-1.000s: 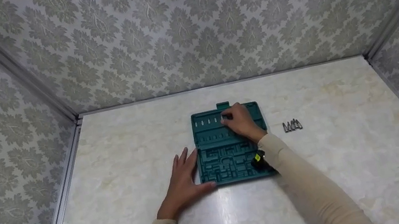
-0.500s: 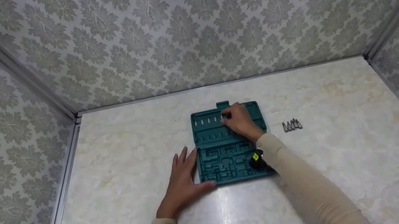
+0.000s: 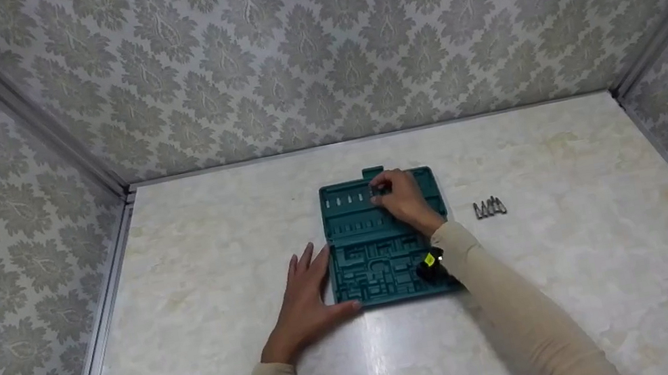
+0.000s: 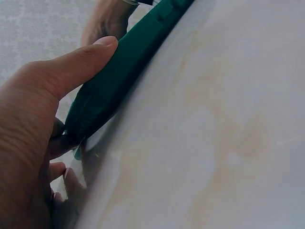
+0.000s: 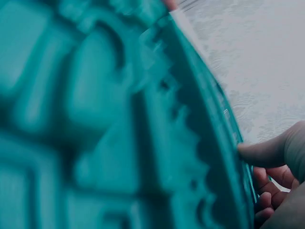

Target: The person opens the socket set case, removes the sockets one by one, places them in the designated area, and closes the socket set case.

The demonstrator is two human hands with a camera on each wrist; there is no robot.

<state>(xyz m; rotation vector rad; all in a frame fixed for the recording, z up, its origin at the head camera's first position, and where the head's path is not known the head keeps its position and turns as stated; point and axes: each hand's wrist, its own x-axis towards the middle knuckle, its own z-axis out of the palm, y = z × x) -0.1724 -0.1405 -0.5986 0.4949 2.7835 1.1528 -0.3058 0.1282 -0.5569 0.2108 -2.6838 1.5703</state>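
Note:
A green moulded tool case lies open on the table, its lid folded back. My left hand rests at the case's left edge with fingers spread. In the left wrist view its thumb lies along the case's side. My right hand reaches over the lid, thumb and index fingertips at the upper row of slots, around a small metal bit. Several similar bits sit in that row to its left. The right wrist view shows the right thumb against the lid, other fingers curled behind.
Several pointed metal bits lie in a group on the table, right of the case. The pale marbled table is bounded by patterned walls at the back and sides. The lid's latch tab points toward the back wall.
The right index finger has lifted slightly away from the thumb at the same slot. The left hand stays at the case's edge. The case and loose bits lie as before.

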